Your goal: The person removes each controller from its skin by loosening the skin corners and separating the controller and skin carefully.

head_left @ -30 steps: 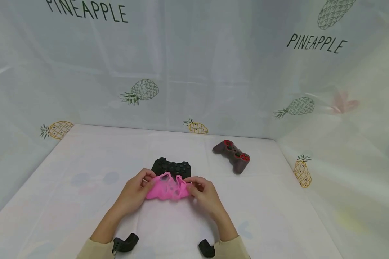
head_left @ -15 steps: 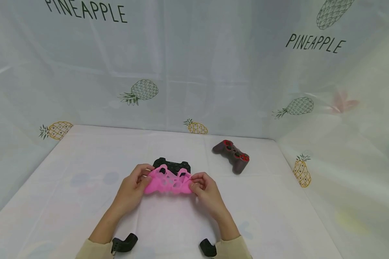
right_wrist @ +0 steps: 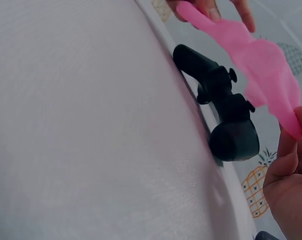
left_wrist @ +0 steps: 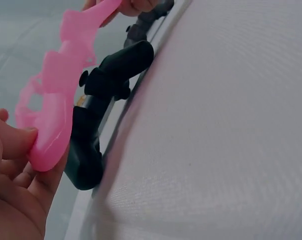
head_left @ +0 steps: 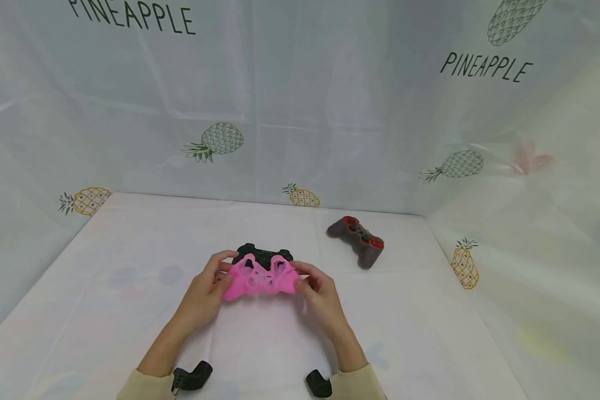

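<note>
A pink silicone controller cover (head_left: 262, 280), soft and full of cut-out holes, is stretched between both hands above the table. My left hand (head_left: 205, 288) pinches its left grip end between thumb and fingers, seen closely in the left wrist view on the pink cover (left_wrist: 58, 100). The opposite grip end is pinched by my right hand (head_left: 321, 294). Just behind the cover, a black game controller (head_left: 265, 256) lies on the table, its lower part hidden by the cover in the head view. In the right wrist view a gap shows between the black controller (right_wrist: 231, 115) and the cover.
A second controller, dark with red buttons (head_left: 357, 239), lies farther back to the right. The white-covered table (head_left: 130, 311) ends at a pineapple-print curtain (head_left: 330, 111) behind and at the sides. Black wrist devices (head_left: 194, 376) sit at both cuffs.
The cover, crumpled a second ago, is now spread out into its controller shape and lifted slightly away from me toward the black controller. Both hands still pinch its ends.
</note>
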### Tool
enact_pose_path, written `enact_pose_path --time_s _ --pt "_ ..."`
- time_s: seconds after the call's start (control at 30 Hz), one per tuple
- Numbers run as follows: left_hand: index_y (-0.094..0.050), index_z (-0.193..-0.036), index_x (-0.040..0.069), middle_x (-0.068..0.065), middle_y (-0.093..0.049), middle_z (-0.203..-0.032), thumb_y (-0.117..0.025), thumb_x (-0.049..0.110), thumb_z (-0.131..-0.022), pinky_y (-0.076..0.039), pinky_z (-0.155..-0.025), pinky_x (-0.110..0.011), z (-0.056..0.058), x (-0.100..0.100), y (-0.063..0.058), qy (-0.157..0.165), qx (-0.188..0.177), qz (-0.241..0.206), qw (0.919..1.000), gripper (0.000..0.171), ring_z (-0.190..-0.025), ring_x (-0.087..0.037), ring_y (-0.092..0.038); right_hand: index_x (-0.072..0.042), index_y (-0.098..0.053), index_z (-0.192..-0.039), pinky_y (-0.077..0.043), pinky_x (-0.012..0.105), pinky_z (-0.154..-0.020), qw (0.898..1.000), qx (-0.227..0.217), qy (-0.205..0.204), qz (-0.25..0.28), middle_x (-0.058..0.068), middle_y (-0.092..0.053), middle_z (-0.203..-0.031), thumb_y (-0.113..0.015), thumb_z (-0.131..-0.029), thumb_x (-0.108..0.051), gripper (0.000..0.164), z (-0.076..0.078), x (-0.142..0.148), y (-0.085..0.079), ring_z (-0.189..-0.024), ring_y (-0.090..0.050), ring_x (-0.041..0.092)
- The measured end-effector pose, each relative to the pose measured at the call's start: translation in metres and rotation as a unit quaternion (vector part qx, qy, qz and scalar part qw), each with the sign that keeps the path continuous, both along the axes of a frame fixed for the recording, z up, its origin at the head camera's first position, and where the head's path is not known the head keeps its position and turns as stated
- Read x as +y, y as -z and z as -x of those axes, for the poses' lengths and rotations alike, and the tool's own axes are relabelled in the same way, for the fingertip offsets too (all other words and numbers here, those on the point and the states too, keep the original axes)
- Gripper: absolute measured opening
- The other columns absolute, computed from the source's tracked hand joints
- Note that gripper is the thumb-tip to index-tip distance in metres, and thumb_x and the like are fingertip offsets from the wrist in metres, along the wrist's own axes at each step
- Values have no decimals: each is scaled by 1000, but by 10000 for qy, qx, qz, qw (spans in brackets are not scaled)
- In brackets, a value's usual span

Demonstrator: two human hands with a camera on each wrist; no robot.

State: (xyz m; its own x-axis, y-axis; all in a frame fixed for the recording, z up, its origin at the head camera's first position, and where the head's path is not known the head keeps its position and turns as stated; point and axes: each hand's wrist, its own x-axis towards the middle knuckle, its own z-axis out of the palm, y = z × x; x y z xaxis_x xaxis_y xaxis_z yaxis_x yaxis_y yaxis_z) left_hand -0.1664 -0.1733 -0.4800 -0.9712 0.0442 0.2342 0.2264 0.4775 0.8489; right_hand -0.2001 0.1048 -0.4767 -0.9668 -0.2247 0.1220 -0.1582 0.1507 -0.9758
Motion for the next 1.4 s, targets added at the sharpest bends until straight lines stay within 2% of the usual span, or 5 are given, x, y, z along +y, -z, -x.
enact_pose_path --time_s 0.33,0.57,0.83,1.17,1.4 --pt "-65 -133 18 0 -64 -137 -50 -6 -107 -46 -104 -22 -2 0 -1 191 156 -13 9997 39 -130 -22 -57 -13 -71 -132 -47 24 -80 9998 -97 -93 114 9 -69 -123 -59 -104 -2 32 -2 -2 -3 -92 -56 17" --pt "-61 -141 21 0 -60 -134 -53 3 -109 -49 -90 -28 -2 1 -1 -9 133 -55 9999 38 -106 -19 -55 -9 -66 -127 -53 27 -80 9994 -249 -117 227 11 -61 -113 -59 -100 3 31 -3 -3 -2 -90 -58 18" --pt "-62 -140 21 -1 -62 -141 -60 18 -110 -53 -99 -26 -2 0 0 -198 323 -115 9992 30 -117 -23 -64 -11 -60 -141 -50 22 -72 9996 -275 -16 -3 14 -66 -113 -72 -101 -10 42 -3 -5 2 -83 -62 15" --pt "-46 -153 25 -13 -59 -138 -57 11 -110 -57 -95 -48 1 -11 -14 -182 204 229 9994 47 -111 -28 -70 -12 -68 -137 -55 23 -76 9985 -255 -156 -458 12 -67 -113 -74 -98 -9 39 -2 -15 -4 -93 -67 18" --pt "-47 -153 23 -15 -56 -143 -56 15 -111 -57 -86 -33 4 -38 -31 -244 -149 161 9995 44 -119 -36 -65 -7 -67 -135 -56 22 -73 9972 43 -444 -607 11 -68 -109 -76 -94 -6 42 6 -34 -13 -87 -66 15"
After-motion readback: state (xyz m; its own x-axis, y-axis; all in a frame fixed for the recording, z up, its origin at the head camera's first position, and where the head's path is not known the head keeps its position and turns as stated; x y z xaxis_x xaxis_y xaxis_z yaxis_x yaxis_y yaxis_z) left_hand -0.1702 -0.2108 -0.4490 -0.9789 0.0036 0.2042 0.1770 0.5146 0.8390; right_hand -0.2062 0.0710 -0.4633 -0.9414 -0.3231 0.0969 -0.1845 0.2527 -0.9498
